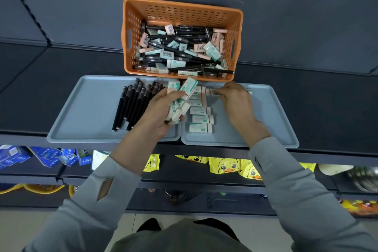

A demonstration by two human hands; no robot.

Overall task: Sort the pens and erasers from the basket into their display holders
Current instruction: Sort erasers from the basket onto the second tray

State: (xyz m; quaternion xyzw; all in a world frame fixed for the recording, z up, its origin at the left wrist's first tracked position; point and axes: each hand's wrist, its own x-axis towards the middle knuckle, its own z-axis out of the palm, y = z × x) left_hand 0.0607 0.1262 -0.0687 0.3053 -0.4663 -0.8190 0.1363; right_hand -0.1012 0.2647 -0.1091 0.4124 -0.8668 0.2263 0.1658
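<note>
My left hand (161,112) clenches stack of erasers (189,87): white blocks, teal sleeves. Right hand (235,100) fingertips on tray (266,122) row; grasp unclear.

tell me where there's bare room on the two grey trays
Left grey plastic tray: bare between its left rim and the black pens. Right grey plastic tray: bare right of the white-and-teal erasers. Crowded at the seam, under the left hand.
</note>
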